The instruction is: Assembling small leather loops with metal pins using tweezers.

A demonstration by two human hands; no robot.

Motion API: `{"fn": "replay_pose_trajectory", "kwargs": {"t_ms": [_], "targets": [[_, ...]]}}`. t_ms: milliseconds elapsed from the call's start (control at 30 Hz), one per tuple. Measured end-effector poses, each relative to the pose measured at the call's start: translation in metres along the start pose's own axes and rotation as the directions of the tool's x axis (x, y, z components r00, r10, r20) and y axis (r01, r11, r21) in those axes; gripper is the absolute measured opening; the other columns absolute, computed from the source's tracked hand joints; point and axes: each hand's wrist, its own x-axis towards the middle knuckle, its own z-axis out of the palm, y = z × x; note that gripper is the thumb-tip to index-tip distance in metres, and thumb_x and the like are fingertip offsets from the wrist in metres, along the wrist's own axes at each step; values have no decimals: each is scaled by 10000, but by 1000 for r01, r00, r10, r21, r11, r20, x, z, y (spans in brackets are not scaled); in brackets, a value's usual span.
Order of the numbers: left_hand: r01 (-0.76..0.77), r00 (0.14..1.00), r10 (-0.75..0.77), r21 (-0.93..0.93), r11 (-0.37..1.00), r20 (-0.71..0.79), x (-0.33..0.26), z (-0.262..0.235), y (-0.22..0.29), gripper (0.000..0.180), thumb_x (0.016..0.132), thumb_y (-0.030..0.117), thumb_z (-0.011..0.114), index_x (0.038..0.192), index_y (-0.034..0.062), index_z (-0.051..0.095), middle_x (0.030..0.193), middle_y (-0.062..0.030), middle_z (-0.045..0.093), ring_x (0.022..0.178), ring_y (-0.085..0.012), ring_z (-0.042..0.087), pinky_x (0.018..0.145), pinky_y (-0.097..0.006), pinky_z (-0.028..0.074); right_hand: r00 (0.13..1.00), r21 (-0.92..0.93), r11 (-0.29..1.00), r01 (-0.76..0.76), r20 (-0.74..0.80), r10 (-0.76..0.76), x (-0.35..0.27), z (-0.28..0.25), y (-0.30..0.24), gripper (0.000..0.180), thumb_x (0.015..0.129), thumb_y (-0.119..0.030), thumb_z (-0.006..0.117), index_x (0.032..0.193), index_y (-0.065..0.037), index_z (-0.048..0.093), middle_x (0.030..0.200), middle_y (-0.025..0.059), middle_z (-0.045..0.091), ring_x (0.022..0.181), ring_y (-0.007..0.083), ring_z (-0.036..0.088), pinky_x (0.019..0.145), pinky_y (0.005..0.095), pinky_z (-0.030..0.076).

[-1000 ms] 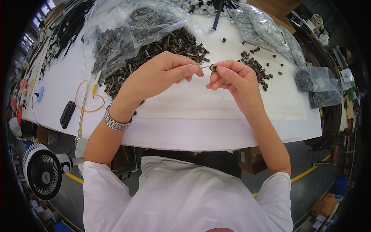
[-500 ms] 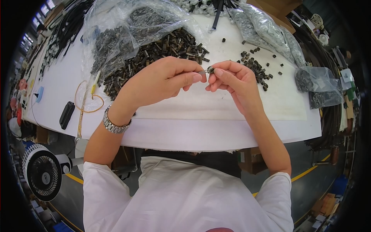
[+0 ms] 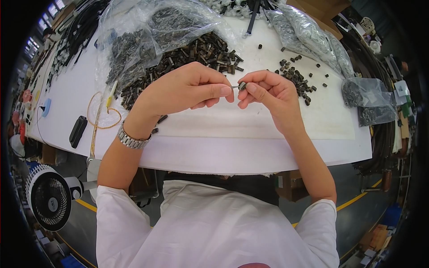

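My left hand (image 3: 192,87), with a metal-band watch at its wrist, pinches something mostly hidden by its thumb and fingers. From its fingertips a thin metal pin (image 3: 235,87) reaches to a small dark ring-like piece (image 3: 242,85). That piece sits between the thumb and fingers of my right hand (image 3: 277,94). Both hands are raised over the white table, close together, and the pin meets the dark piece; how far it goes in I cannot tell. Behind my left hand spreads a heap of small dark brown oblong pieces (image 3: 201,53).
Clear plastic bags (image 3: 138,40) cover part of the heap. Small dark pieces (image 3: 297,78) lie scattered beyond my right hand, near filled bags (image 3: 368,98). A yellow-handled tool (image 3: 110,96), a black oblong case (image 3: 77,131) and a fan (image 3: 49,198) are on my left.
The dark piece has turned slightly in my right fingertips, and a thin pin now shows where a flatter grey part did. My left fingers have shifted a little; loose pieces show beside the left wrist.
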Motion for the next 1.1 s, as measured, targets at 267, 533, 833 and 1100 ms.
{"fn": "replay_pose_trajectory", "kwargs": {"t_ms": [267, 533, 833, 1100], "targets": [[-27, 997, 26, -10, 1000, -71, 3, 10, 0, 228, 1006, 183, 657, 886, 17, 756, 623, 6, 584, 534, -66, 465, 511, -269, 373, 998, 61, 996, -64, 26, 63, 0, 6, 3, 196, 1061, -103, 629, 1172, 50, 679, 943, 134, 750, 815, 197, 750, 788, 328, 621], [-176, 880, 336, 427, 887, -336, 5, 29, -6, 187, 1002, 163, 662, 892, 39, 749, 584, -18, 563, 531, -97, 492, 523, -281, 380, 998, 47, 997, -63, -23, 64, -4, 13, 3, 159, 1051, -79, 633, 1110, 68, 650, 952, 139, 750, 827, 185, 751, 793, 309, 626], [92, 983, -100, -56, 994, -156, 2, 17, 9, 235, 1012, 186, 635, 875, 38, 756, 608, 6, 610, 509, -47, 470, 487, -254, 359, 999, -57, 998, -12, -51, 9, -4, 15, 0, 155, 1026, -66, 683, 1090, 72, 655, 955, 134, 759, 827, 156, 741, 759, 274, 604], [61, 992, -73, -112, 992, -102, 2, 16, 4, 245, 1019, 206, 648, 883, 39, 764, 602, 27, 592, 492, -32, 454, 462, -233, 338, 998, -56, 998, -29, -54, 26, -6, 19, -3, 148, 1014, -49, 695, 1095, 70, 660, 963, 118, 759, 843, 149, 743, 772, 263, 608]]}}
